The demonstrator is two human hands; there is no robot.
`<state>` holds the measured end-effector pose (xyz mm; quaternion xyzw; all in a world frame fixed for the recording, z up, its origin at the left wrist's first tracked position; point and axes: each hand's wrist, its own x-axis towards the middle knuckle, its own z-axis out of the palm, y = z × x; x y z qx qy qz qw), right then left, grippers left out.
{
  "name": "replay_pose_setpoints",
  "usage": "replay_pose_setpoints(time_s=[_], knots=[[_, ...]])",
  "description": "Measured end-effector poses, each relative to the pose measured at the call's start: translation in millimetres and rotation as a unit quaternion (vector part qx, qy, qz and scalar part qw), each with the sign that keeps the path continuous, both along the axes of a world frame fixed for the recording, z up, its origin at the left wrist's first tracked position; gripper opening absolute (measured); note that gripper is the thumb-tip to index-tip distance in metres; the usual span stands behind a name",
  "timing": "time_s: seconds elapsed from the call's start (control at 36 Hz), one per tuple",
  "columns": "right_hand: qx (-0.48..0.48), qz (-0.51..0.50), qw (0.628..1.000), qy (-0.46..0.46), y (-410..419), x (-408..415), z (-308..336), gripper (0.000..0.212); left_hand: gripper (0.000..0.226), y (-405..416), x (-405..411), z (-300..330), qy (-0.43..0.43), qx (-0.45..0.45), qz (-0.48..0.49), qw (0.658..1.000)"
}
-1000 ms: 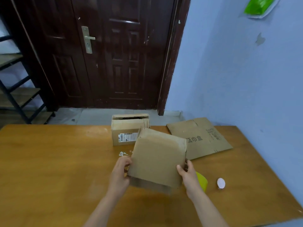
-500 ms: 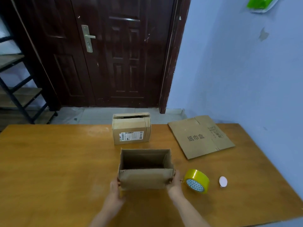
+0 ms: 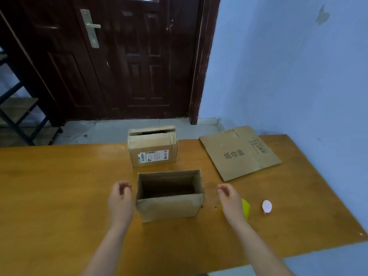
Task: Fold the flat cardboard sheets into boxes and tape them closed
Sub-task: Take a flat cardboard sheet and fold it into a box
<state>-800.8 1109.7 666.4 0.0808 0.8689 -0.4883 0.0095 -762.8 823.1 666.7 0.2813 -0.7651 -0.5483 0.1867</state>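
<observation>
An open-topped cardboard box [image 3: 169,206] stands upright on the wooden table [image 3: 59,196] in front of me. My left hand [image 3: 120,200] hovers just left of it, fingers loosely curled, holding nothing. My right hand [image 3: 231,200] hovers to the right of the box, apart from it and empty. A yellow tape roll [image 3: 246,209] lies behind my right hand, mostly hidden. A flat cardboard sheet [image 3: 239,154] with printed characters lies at the far right. A second box [image 3: 153,146] with a shipping label stands behind the open one.
A small white disc [image 3: 266,206] lies right of the tape. The blue wall [image 3: 298,76] borders the table's right side. A dark door [image 3: 129,56] and a metal shelf [image 3: 18,116] stand beyond the far edge.
A second ago both hands held the box tilted up; they set it upright on the table, then let go and moved apart to either side.
</observation>
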Motion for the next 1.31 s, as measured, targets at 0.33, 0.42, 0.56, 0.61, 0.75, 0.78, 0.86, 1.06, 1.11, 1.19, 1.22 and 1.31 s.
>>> replay_pose_setpoints(time_s=[0.33,0.42,0.56,0.61,0.75,0.78,0.86,1.06,1.11,1.19,1.22,1.31], knots=[[-0.013,0.109,0.989,-0.101,-48,-12,8,0.063,0.029,42,-12,8,-0.068,-0.135,-0.086,0.985],[0.0,0.134,0.985,-0.106,-47,-10,8,0.064,0.035,42,-12,9,-0.101,-0.134,-0.101,0.981],[0.003,0.167,0.98,-0.11,-43,-10,10,0.067,0.056,40,-18,19,-0.138,-0.188,-0.182,0.955],[-0.006,0.178,0.978,-0.112,-41,-11,12,0.068,0.058,37,-23,24,-0.175,-0.217,-0.213,0.936],[-0.005,0.201,0.972,-0.118,-39,-12,10,0.069,0.059,37,-32,29,-0.221,-0.278,-0.21,0.911],[-0.002,0.207,0.971,-0.122,-38,-12,11,0.07,0.058,39,-33,28,-0.229,-0.286,-0.204,0.908],[0.008,0.222,0.965,-0.138,-35,-9,14,0.071,0.059,45,-36,25,-0.249,-0.285,-0.179,0.908],[0.162,0.292,0.937,-0.102,-36,-11,22,0.057,0.055,51,-42,23,-0.272,-0.304,-0.153,0.9],[0.202,0.323,0.918,-0.109,-39,-12,22,0.051,0.054,50,-43,24,-0.272,-0.303,-0.153,0.9],[0.194,0.326,0.916,-0.129,-42,-16,23,0.051,0.046,47,-42,24,-0.243,-0.285,-0.151,0.915],[0.187,0.322,0.918,-0.136,-41,-17,23,0.051,0.042,46,-41,23,-0.221,-0.274,-0.144,0.925],[0.165,0.311,0.924,-0.149,-41,-24,20,0.051,0.037,44,-35,24,-0.147,-0.237,-0.098,0.955]])
